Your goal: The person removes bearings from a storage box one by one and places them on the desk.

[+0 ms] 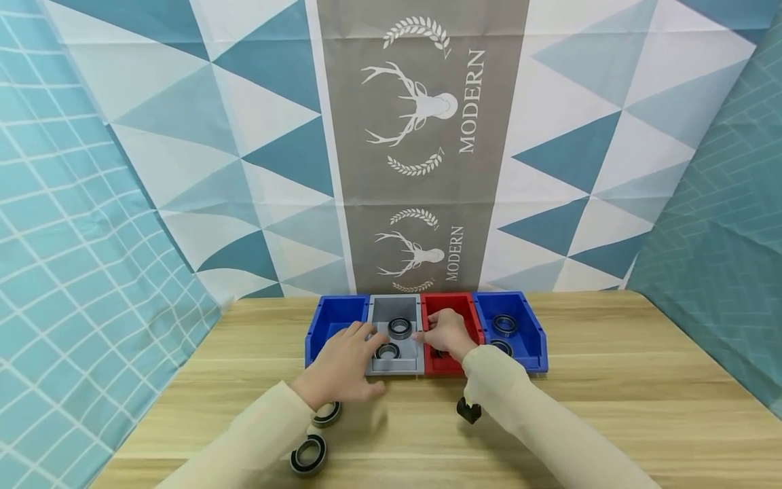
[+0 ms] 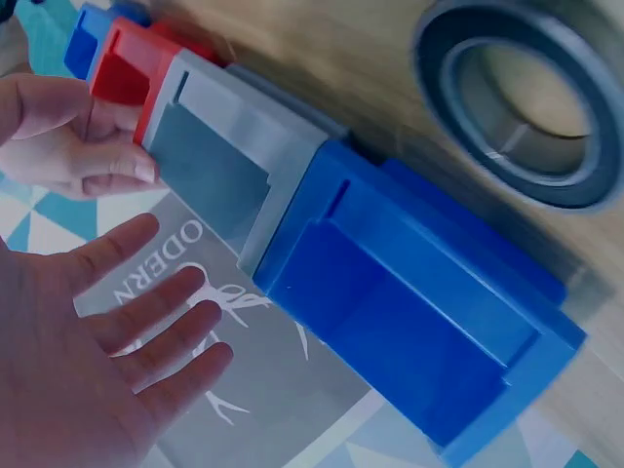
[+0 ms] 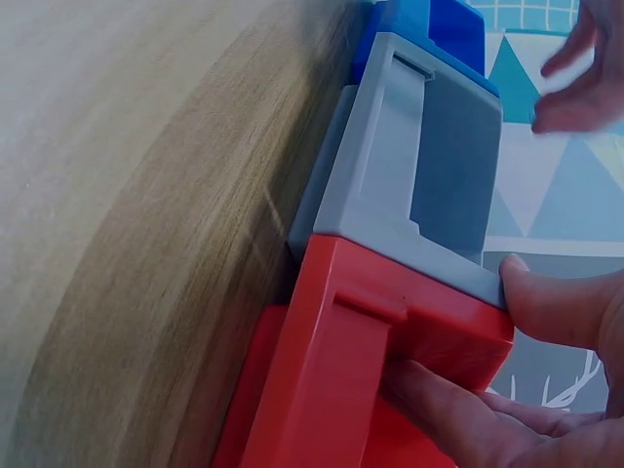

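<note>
My right hand point(image 1: 449, 334) is at the red bin point(image 1: 449, 304), its fingers inside and its thumb on the wall shared with the grey bin point(image 1: 394, 302); it pinches that wall. My left hand point(image 1: 345, 363) hangs with spread, relaxed fingers in front of the grey bin and the left blue bin point(image 1: 336, 309), holding nothing. Two ball bearings, one farther back point(image 1: 400, 319) and one at the front point(image 1: 380, 353), lie in the grey bin. A dark ring shows partly under my right hand in the red bin. Two larger bearings lie on the table near my left forearm, the nearer one point(image 1: 294, 458) in full view.
The four bins stand side by side along the back of the wooden table point(image 1: 599, 380). In the right blue bin point(image 1: 531, 333) lie two bearings, one partly behind my right sleeve. A patterned cloth backdrop point(image 1: 244, 136) rises behind the table. A small black object point(image 1: 469, 410) sits at my right cuff.
</note>
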Tool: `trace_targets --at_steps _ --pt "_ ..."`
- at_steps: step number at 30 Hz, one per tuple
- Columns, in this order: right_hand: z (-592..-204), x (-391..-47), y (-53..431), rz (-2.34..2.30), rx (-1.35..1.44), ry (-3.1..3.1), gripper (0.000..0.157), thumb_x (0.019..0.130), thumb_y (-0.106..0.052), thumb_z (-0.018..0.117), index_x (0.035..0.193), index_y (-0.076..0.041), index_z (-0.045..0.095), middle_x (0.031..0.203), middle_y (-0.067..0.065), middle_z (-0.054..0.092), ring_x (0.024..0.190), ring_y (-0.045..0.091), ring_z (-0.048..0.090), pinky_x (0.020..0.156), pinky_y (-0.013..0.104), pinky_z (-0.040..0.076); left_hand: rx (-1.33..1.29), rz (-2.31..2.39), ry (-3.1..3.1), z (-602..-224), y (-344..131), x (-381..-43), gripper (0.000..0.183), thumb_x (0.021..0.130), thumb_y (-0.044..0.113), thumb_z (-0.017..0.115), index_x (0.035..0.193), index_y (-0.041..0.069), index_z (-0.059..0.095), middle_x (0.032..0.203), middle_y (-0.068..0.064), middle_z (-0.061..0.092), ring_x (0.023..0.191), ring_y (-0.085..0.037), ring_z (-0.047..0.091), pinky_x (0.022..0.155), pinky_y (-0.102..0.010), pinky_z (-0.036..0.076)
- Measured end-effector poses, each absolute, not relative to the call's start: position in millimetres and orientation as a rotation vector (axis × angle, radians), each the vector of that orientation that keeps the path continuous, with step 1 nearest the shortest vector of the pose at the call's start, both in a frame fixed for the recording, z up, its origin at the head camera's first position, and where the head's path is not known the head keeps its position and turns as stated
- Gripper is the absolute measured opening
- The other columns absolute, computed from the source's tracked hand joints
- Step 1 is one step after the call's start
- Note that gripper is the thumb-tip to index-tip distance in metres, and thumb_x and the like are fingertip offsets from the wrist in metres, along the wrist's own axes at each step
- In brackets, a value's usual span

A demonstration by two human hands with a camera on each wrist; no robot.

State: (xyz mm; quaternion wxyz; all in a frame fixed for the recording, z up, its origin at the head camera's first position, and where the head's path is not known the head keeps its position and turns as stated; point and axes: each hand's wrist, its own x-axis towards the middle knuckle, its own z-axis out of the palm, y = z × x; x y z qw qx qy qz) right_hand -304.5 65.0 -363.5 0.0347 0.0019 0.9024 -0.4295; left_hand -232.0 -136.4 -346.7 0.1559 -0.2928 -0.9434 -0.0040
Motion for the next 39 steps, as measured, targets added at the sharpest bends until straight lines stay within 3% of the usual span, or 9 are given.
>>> trace_targets --at_steps 6,11,39 --pt "-364 -302 67 -1.342 0.007 2.755 0.058 0.08 -0.022 0.078 0.126 0.005 0.058 0.119 0.02 0.064 0.102 0.029 0.062 0.088 0.042 0.056 -0.846 -0.054 -2.76 -342 -125 -253 0.066 0.072 0.044 0.072 0.13 0.016 0.056 0.129 -0.011 0.057 0.121 -0.031 0.053 0.101 -0.049 0.047" --pt "-362 -303 70 -1.349 0.005 2.771 0.056 0.08 -0.021 0.077 0.126 0.006 0.058 0.119 0.02 0.064 0.103 0.03 0.062 0.088 0.042 0.056 -0.871 -0.033 -2.736 -335 -114 -268 0.063 0.074 0.043 0.071 0.128 0.014 0.057 0.128 -0.012 0.058 0.119 -0.03 0.054 0.104 -0.047 0.046" --pt "-366 -302 63 -1.348 0.03 2.774 0.057 0.08 -0.022 0.078 0.125 0.005 0.059 0.119 0.019 0.066 0.103 0.029 0.064 0.089 0.042 0.056 -0.752 0.077 -2.923 -341 -93 -305 0.06 0.079 0.042 0.066 0.133 0.017 0.055 0.14 -0.011 0.052 0.128 -0.026 0.05 0.102 -0.046 0.048"
